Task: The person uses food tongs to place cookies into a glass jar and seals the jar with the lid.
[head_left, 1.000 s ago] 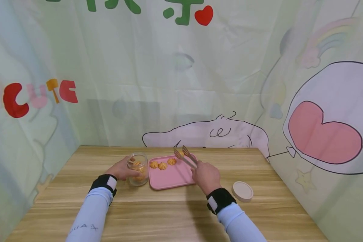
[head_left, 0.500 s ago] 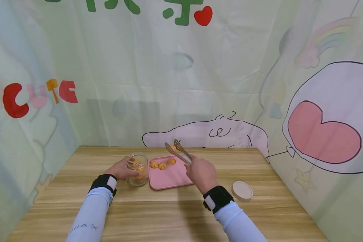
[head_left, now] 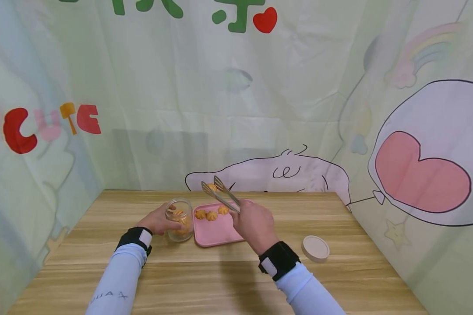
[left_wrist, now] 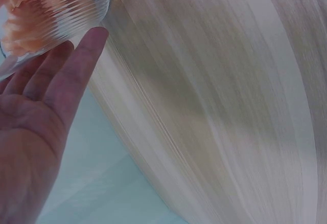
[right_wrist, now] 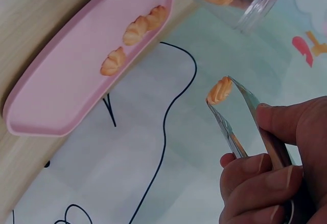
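A round lid (head_left: 315, 248) lies on the table (head_left: 181, 280), right of the tray (head_left: 217, 232) and nearer the person. The left hand (head_left: 161, 220) grips the glass jar (head_left: 180, 236), spread to its width; the jar, containing cookies, stands just left of the tray. The right hand (head_left: 256, 224), fingers curled around the tongs (head_left: 224, 201), is above the tray's right side. Three cookies (head_left: 211, 215) lie along the tray's far edge. One cookie (right_wrist: 219, 91), clamped between the tong tips, is held above the tray's level.
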Motion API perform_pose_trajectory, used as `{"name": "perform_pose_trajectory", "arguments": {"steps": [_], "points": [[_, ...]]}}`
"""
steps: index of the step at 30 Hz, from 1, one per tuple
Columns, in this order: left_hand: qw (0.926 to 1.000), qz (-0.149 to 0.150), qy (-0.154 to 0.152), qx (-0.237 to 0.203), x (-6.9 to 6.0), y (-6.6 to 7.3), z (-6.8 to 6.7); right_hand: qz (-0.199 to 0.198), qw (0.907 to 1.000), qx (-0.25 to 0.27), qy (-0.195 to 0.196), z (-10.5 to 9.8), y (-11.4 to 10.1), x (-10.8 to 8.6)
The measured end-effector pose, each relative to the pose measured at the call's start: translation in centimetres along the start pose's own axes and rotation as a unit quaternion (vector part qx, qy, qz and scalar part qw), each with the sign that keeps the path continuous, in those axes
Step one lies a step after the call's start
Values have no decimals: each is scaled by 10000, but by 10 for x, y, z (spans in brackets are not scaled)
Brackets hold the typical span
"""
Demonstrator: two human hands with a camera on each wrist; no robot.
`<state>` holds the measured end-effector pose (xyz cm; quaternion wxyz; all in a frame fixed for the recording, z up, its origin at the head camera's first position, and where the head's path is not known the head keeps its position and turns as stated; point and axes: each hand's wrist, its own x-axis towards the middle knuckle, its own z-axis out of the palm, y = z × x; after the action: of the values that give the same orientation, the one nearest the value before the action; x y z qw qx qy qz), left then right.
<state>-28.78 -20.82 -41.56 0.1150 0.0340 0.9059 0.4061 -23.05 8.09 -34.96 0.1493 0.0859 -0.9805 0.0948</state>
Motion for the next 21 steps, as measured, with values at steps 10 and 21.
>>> {"name": "perform_pose_trajectory", "arguments": {"steps": [10, 21], "points": [[10000, 2, -11, -48, 1, -1, 1, -423, 9984, -154, 339, -6, -16, -7], [10000, -21, -10, -72, 1, -2, 1, -1030, 9926, -220, 609, -8, -32, -16]]}}
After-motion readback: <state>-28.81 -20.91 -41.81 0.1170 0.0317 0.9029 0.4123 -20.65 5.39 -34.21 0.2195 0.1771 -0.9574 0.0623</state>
